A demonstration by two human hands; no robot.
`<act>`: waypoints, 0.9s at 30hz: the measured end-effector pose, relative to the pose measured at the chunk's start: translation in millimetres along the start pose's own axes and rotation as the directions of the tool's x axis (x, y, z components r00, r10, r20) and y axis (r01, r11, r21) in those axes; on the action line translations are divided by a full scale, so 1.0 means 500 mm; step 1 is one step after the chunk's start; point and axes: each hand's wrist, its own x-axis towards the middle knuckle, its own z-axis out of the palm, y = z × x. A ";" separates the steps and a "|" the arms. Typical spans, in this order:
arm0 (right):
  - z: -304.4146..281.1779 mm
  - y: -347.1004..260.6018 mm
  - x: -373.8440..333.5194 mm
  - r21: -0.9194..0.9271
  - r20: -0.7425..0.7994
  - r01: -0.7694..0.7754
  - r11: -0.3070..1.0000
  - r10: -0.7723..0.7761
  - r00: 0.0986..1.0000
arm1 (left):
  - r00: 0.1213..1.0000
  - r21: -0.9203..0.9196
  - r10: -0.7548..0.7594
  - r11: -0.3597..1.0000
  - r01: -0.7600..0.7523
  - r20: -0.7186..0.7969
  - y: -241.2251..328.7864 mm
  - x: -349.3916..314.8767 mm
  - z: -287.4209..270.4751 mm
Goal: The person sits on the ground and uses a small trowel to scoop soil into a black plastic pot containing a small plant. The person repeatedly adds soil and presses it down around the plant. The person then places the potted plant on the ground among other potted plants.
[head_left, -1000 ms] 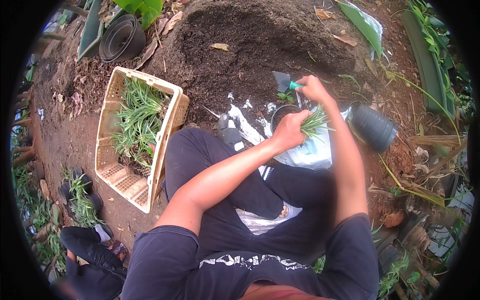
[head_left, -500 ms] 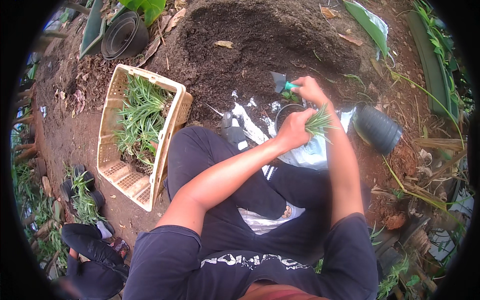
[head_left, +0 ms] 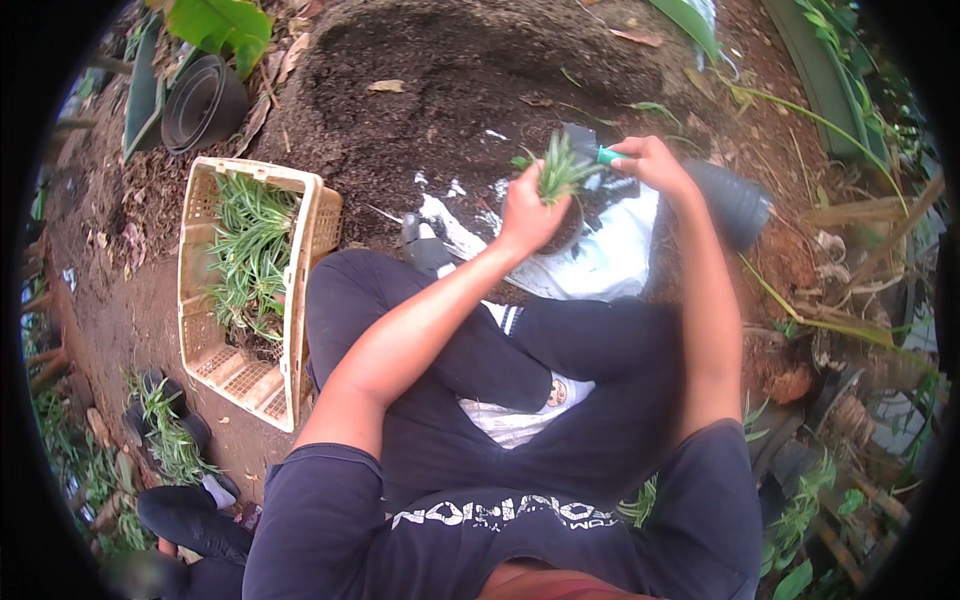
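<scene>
Spider plant: one tuft (head_left: 566, 172) seen above the plastic sheet, gripped in the left hand (head_left: 535, 212); narrow, strap-shaped leaves, green with paler streaks, fanned out past the fist; outline slightly blurred, base hidden by the fingers.
Left fingers: curled tight around the tuft's base.
Right fingers: closed on the green handle of a trowel (head_left: 608, 156); right hand (head_left: 652, 166) held just to the right of the leaves.
Trowel blade: dark grey, flat, broad, pointed away to the left; contact with the leaves cannot be told.
Pot: round, dark-rimmed pot (head_left: 574, 237) partly covered by the left hand and forearm.
Plastic sheet: white, thin, crumpled sheet (head_left: 615, 252) spread on the ground, dirt-smeared.
Soil: dark, crumbly heap (head_left: 450, 80), dry leaf on top.
Crate: cream, rigid, perforated-wall crate (head_left: 192, 300), tilted, with more spider plants (head_left: 248, 262) piled inside.
Pot stack: black, ribbed, nested pots (head_left: 728, 203) laid on their side, partly hidden by the right forearm.
Upper left: round, dark nested pots (head_left: 205, 105) beside a broad glossy leaf (head_left: 222, 30).
</scene>
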 end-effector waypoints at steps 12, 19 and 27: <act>-0.040 -0.040 -0.239 -0.290 0.034 -0.017 0.957 0.028 0.999 | 0.986 0.004 -0.161 0.987 0.161 0.054 -0.055 0.025 -0.010; 0.027 -0.159 -0.281 -0.319 -0.109 -0.120 0.940 0.090 0.990 | 0.964 -0.068 -0.244 0.965 0.252 0.110 -0.055 0.038 -0.020; 0.105 -0.227 -0.285 -0.019 -0.557 -0.005 1.000 -0.006 0.830 | 0.968 -0.104 -0.226 0.966 0.237 0.110 -0.040 0.038 -0.015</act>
